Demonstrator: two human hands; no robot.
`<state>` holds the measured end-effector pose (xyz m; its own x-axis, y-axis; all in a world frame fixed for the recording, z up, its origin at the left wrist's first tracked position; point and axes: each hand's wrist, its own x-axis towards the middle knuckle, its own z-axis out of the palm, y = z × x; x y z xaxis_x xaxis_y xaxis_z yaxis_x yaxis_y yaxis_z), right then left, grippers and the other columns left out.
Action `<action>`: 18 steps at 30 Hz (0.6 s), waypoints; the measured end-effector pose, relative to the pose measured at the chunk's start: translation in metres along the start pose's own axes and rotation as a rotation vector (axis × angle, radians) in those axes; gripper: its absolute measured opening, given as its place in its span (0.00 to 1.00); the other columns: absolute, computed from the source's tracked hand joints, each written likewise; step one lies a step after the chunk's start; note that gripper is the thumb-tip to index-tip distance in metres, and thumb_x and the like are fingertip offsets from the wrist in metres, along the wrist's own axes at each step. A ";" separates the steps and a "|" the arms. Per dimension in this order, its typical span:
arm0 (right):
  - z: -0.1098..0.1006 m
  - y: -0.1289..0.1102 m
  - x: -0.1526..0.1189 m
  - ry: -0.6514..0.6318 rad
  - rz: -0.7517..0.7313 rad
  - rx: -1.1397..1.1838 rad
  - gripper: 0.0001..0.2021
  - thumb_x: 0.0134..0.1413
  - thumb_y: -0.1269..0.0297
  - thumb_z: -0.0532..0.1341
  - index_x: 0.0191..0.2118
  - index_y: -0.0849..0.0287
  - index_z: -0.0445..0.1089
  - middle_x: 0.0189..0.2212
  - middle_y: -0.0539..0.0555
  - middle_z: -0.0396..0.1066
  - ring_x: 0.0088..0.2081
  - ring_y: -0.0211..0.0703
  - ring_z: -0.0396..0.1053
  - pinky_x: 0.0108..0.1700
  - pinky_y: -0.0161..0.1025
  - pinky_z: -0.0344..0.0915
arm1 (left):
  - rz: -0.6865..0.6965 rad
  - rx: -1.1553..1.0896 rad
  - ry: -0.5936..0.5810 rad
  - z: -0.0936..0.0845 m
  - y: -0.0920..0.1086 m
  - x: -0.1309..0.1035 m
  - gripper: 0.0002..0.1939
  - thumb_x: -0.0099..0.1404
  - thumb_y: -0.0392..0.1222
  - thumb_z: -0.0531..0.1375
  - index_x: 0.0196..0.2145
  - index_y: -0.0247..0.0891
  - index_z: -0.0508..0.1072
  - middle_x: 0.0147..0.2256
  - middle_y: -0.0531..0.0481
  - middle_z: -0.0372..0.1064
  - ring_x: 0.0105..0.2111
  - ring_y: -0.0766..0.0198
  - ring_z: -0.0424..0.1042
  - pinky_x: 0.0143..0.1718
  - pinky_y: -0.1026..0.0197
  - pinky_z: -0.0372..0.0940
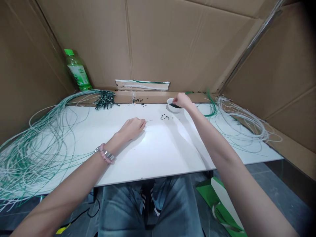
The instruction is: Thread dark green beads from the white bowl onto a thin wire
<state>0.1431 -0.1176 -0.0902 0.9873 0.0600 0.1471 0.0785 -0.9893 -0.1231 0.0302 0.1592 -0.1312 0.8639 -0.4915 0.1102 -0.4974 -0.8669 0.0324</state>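
Observation:
My left hand (134, 127) is closed over the middle of the white table, pinching a thin wire (149, 120) whose tip pokes out to the right. At the back of the table, my right hand (182, 99) reaches into a small white bowl (174, 110) filled with tiny dark pieces. Its fingertips are down among them, and whether they grip a piece is hidden. Between the hands lies a loose scatter of small dark beads (165, 117) on the white surface.
Long green and white wires (46, 148) heap over the left side, ending in a dark-tipped bunch (105, 99). More white wire coils (249, 123) lie at right. A green-capped bottle (78, 74) stands back left. Cardboard walls (160, 42) enclose the table (148, 158).

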 end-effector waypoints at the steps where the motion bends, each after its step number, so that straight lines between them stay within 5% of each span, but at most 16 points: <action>1: 0.000 0.002 0.004 -0.054 0.054 -0.024 0.07 0.52 0.68 0.64 0.38 0.64 0.75 0.39 0.62 0.74 0.42 0.48 0.72 0.45 0.44 0.67 | -0.001 -0.001 0.001 0.000 0.000 0.000 0.22 0.70 0.43 0.39 0.32 0.37 0.70 0.31 0.41 0.71 0.30 0.54 0.71 0.30 0.58 0.55; 7: 0.007 0.007 0.011 -0.179 0.155 -0.074 0.10 0.56 0.62 0.63 0.38 0.65 0.72 0.37 0.56 0.73 0.41 0.41 0.71 0.46 0.44 0.69 | 0.002 -0.012 0.005 -0.003 0.001 -0.001 0.22 0.70 0.43 0.39 0.32 0.37 0.70 0.31 0.41 0.71 0.30 0.54 0.72 0.30 0.58 0.56; 12: 0.001 0.008 0.006 -0.054 0.066 0.041 0.06 0.53 0.68 0.64 0.36 0.66 0.75 0.35 0.58 0.74 0.37 0.42 0.71 0.42 0.40 0.67 | -0.004 -0.020 -0.002 -0.004 0.002 -0.001 0.21 0.70 0.42 0.40 0.33 0.36 0.71 0.31 0.40 0.71 0.31 0.53 0.72 0.31 0.58 0.57; 18: 0.015 -0.009 -0.036 0.103 -0.182 0.250 0.09 0.54 0.67 0.60 0.37 0.63 0.77 0.32 0.54 0.75 0.33 0.39 0.68 0.37 0.34 0.61 | 0.002 -0.033 0.006 -0.003 0.002 -0.001 0.22 0.70 0.43 0.40 0.33 0.36 0.71 0.31 0.40 0.71 0.30 0.53 0.71 0.30 0.58 0.55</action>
<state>0.1094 -0.1084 -0.1090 0.9359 0.2063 0.2854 0.2962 -0.8995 -0.3212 0.0279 0.1579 -0.1287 0.8623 -0.4930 0.1159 -0.5019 -0.8625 0.0652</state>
